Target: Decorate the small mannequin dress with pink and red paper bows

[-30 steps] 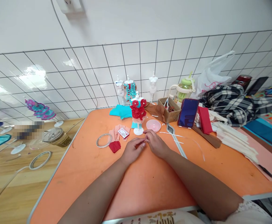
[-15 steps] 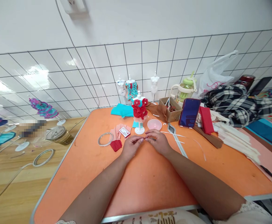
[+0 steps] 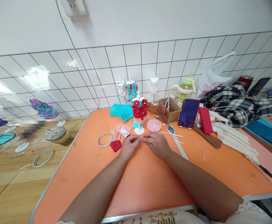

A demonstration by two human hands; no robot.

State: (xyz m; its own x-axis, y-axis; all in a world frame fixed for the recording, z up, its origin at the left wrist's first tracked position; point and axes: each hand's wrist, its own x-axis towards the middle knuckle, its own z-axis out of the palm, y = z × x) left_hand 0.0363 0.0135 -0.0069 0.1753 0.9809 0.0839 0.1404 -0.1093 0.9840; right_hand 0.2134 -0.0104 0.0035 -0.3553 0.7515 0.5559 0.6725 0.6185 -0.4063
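Observation:
My left hand [image 3: 130, 146] and my right hand [image 3: 156, 143] meet at the fingertips over the orange table [image 3: 147, 186]. Both are closed in a pinch, and whatever lies between the fingers is too small to make out. Just behind them stands a small white mannequin [image 3: 139, 130] dressed in red flowers [image 3: 139, 110]. Left of my left hand lie a roll of tape [image 3: 105, 134], a dark red piece [image 3: 115, 146], pink crepe strips [image 3: 115, 132] and a white card [image 3: 124, 132]. A pink bowl [image 3: 154, 125] sits behind my right hand.
Scissors [image 3: 178, 143] lie right of my right hand. Farther right are a phone [image 3: 189, 113], a cardboard box [image 3: 173, 114], red paper [image 3: 206, 120] and cream strips [image 3: 238, 143]. Turquoise paper [image 3: 121, 111] and more mannequins [image 3: 154, 84] are at the back.
My hands have shifted slightly left together, and the right fingers lie flatter over the left fingertips. The other objects keep their places on the table.

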